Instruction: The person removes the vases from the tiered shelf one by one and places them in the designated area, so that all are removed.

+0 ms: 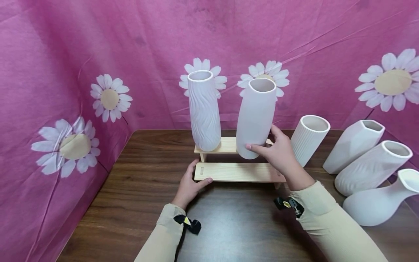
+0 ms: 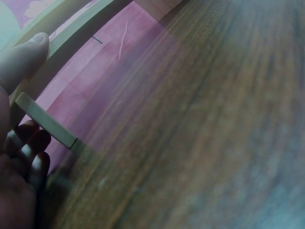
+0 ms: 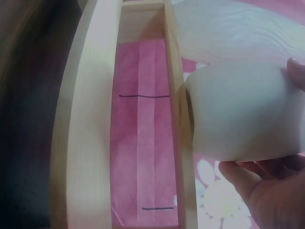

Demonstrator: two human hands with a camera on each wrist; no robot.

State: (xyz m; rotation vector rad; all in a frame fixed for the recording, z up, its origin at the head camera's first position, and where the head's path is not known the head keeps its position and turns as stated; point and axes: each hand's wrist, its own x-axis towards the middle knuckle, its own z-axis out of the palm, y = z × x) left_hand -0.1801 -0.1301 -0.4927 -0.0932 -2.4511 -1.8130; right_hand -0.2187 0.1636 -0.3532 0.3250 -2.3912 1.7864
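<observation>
A smooth white vase [image 1: 256, 120] is in my right hand [image 1: 284, 156], gripped low between thumb and fingers. It tilts slightly over the upper step of a two-step wooden stand [image 1: 240, 171]. In the right wrist view the base of this vase [image 3: 243, 112] is right at the upper board's edge. My left hand [image 1: 188, 185] holds the left end of the lower step, thumb on the board; the left wrist view has its curled fingers [image 2: 40, 143] beside a stand leg [image 2: 50, 123]. A white vase with wavy grooves [image 1: 204, 112] stands upright at the upper step's left end.
Right of the stand are a ribbed white vase [image 1: 309, 138], a faceted one [image 1: 351, 145], a wavy one [image 1: 368, 171] and a narrow-necked one [image 1: 368, 205]. All are on the brown wooden table [image 1: 144, 207]. A pink cloth [image 1: 157, 43] with daisies hangs behind and at the left.
</observation>
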